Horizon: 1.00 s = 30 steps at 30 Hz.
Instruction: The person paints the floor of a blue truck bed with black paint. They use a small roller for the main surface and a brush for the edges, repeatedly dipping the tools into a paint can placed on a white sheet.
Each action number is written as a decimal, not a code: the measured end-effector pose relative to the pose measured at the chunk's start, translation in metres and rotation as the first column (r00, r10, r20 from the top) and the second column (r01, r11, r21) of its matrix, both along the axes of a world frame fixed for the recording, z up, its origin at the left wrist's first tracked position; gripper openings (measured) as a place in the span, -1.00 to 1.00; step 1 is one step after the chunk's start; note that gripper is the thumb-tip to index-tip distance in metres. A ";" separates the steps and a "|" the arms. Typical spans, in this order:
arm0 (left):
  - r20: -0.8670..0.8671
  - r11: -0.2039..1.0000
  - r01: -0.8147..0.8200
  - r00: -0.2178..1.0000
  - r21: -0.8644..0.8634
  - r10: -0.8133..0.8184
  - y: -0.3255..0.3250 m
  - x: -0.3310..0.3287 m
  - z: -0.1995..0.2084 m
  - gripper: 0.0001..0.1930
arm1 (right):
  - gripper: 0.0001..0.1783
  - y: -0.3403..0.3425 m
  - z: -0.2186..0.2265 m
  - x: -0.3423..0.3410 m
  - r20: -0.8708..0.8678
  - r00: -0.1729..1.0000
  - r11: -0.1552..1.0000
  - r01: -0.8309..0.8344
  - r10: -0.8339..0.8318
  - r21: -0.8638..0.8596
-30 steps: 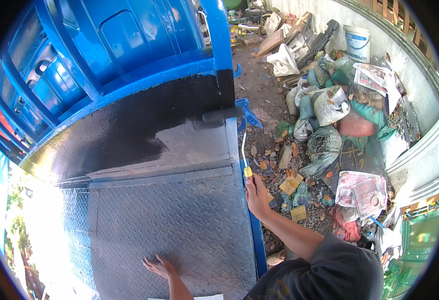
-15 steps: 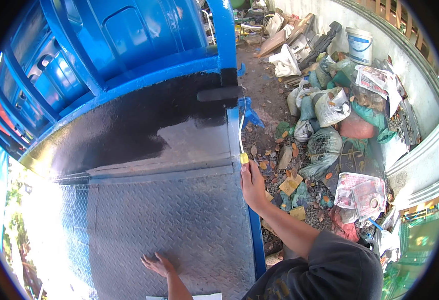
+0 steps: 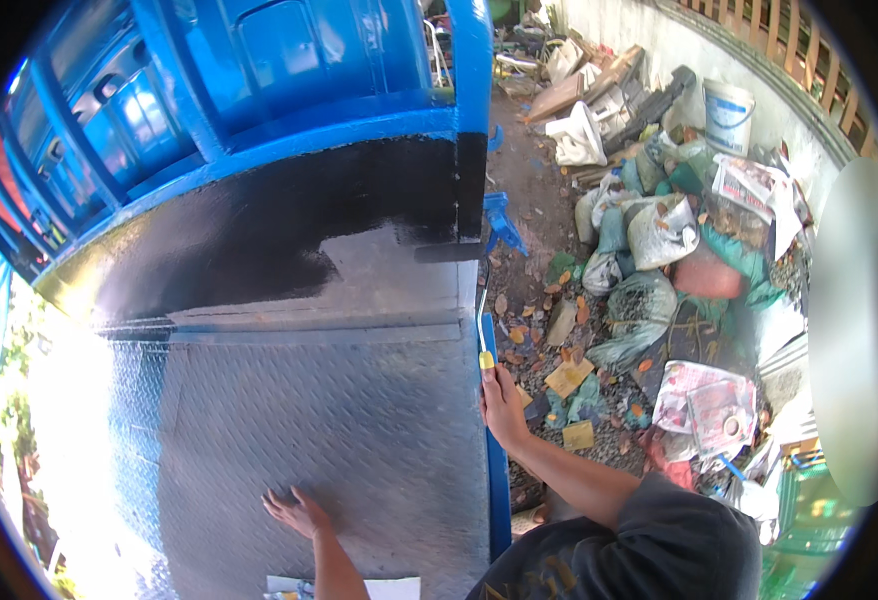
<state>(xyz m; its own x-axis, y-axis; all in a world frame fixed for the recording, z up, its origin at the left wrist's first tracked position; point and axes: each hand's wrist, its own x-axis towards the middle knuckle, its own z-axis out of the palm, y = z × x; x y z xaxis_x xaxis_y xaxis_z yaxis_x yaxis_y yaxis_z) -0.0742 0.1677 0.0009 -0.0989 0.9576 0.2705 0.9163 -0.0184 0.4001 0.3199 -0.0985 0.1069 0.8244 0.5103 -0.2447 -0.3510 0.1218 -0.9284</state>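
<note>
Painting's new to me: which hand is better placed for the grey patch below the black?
Probably the right hand: it grips the roller, whose head is beside the grey patch. The left hand, spread over the treadplate, holds no tool.

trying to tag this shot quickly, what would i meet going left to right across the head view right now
Left hand → paint roller's head → right hand → white ceramic-looking piece → white sack → white bucket
</note>
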 end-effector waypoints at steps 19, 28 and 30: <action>0.366 0.996 0.088 0.926 0.019 -0.089 -0.156 0.078 0.036 -0.30 | -0.77 -0.116 0.134 0.040 0.081 0.788 0.792 -0.610 0.610 -0.025; 0.127 0.997 -0.074 0.989 -0.024 0.076 -0.198 0.069 0.013 -0.29 | -0.49 -0.075 0.190 0.127 0.171 0.461 0.482 -0.870 0.871 -0.104; 0.094 0.996 -0.088 0.992 -0.019 0.089 -0.200 0.073 0.013 -0.28 | -0.10 -0.065 0.207 0.143 0.154 0.341 0.337 -0.940 0.927 0.053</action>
